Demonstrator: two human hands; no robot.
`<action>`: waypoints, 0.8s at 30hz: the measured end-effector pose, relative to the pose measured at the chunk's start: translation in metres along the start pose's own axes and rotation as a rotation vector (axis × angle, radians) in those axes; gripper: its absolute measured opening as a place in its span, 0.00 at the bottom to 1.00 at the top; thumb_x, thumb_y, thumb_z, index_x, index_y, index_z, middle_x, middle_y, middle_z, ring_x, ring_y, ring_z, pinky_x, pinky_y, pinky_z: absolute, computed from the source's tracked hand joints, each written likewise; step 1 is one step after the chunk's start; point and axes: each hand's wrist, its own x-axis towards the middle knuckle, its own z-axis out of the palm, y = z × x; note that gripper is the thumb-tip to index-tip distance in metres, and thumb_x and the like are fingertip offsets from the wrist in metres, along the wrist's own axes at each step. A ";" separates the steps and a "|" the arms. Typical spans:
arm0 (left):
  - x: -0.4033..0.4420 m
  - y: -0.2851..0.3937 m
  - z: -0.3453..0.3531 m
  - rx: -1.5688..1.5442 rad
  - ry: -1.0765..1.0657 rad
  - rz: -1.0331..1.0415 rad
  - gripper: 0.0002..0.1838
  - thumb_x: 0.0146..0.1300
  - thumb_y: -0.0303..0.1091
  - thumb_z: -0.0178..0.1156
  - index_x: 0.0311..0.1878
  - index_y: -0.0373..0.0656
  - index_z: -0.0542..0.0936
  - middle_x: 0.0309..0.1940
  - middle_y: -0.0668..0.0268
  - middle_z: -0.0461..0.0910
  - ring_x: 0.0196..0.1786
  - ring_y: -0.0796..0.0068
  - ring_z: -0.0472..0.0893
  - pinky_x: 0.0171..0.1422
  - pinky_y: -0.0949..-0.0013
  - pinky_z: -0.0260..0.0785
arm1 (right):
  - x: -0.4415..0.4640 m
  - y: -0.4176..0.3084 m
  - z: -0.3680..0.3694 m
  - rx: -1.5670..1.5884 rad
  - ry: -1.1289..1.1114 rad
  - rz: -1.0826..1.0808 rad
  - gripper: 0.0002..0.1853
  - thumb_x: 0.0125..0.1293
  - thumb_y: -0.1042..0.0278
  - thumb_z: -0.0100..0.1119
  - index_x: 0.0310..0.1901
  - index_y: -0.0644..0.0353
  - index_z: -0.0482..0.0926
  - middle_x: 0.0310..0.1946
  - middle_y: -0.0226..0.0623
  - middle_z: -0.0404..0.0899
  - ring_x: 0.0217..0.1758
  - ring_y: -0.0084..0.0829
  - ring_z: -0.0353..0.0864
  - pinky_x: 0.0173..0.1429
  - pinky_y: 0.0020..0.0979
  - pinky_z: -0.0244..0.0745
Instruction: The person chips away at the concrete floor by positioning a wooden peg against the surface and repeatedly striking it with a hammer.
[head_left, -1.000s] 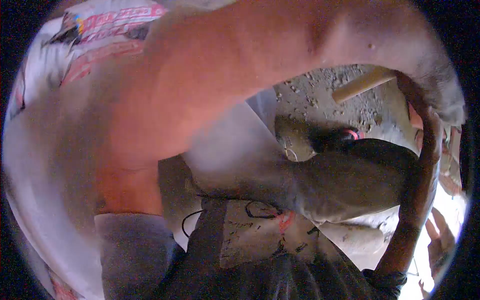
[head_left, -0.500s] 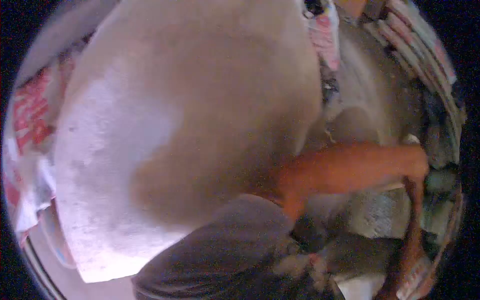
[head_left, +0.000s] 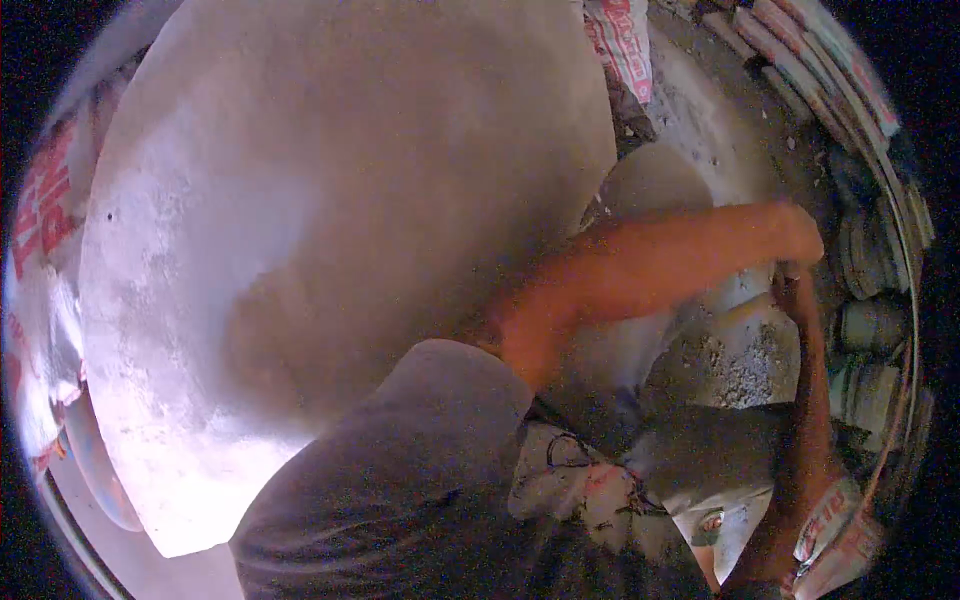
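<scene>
My left hand (head_left: 800, 235) is at the right, at the end of a bare arm that reaches across from the grey sleeve (head_left: 440, 400). Its fingers look curled, and whatever they hold is hidden. My right hand (head_left: 792, 278) meets it from below, its forearm rising from the lower right; it is small and mostly covered here, so its fingers cannot be made out. Just below and left of the hands lies a grey, grainy mass (head_left: 750, 355). A large pale slab-like surface (head_left: 150, 370) with a shadow across it fills the left side.
White bags with red lettering lie at the far left (head_left: 50, 200), at the top (head_left: 625, 45) and at the lower right (head_left: 830, 515). Several flat sacks are stacked along the right edge (head_left: 820, 55). A dusty grey floor (head_left: 690, 90) shows behind the arm.
Both hands have moved up and slightly left in view, staying close together. The whole scene has shifted up and left with the head, and the picture is less blurred.
</scene>
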 end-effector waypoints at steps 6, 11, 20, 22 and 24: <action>0.000 0.007 -0.087 -0.757 0.163 0.522 0.19 0.63 0.48 0.63 0.46 0.44 0.87 0.42 0.58 0.87 0.48 0.63 0.85 0.50 0.54 0.77 | 0.032 -0.031 -0.037 0.198 -0.121 0.434 0.16 0.69 0.66 0.54 0.55 0.62 0.74 0.39 0.49 0.81 0.30 0.34 0.81 0.32 0.36 0.78; 0.003 0.038 -0.159 -0.944 0.702 0.485 0.19 0.64 0.48 0.63 0.46 0.43 0.87 0.42 0.58 0.87 0.47 0.63 0.85 0.49 0.55 0.77 | 0.032 0.022 -0.007 0.025 0.147 0.131 0.15 0.68 0.64 0.56 0.53 0.60 0.75 0.31 0.53 0.81 0.26 0.36 0.81 0.29 0.38 0.77; 0.006 0.066 -0.070 -0.739 0.582 0.272 0.19 0.64 0.48 0.63 0.47 0.42 0.86 0.41 0.58 0.86 0.46 0.64 0.85 0.49 0.56 0.77 | -0.136 -0.028 -0.044 0.082 0.326 0.445 0.14 0.67 0.64 0.56 0.51 0.62 0.75 0.28 0.52 0.81 0.25 0.36 0.81 0.29 0.38 0.77; -0.003 0.062 -0.061 -0.700 0.542 0.253 0.19 0.64 0.48 0.63 0.47 0.41 0.86 0.41 0.58 0.86 0.46 0.64 0.85 0.48 0.57 0.77 | -0.170 -0.039 -0.049 0.098 0.327 0.504 0.14 0.68 0.64 0.56 0.50 0.62 0.75 0.28 0.52 0.81 0.25 0.35 0.81 0.28 0.37 0.77; -0.008 0.063 -0.055 -0.671 0.511 0.245 0.19 0.64 0.48 0.63 0.47 0.41 0.86 0.41 0.58 0.86 0.45 0.64 0.85 0.48 0.57 0.77 | -0.198 -0.047 -0.049 0.107 0.326 0.561 0.14 0.68 0.64 0.56 0.50 0.62 0.76 0.28 0.51 0.81 0.25 0.35 0.81 0.28 0.37 0.77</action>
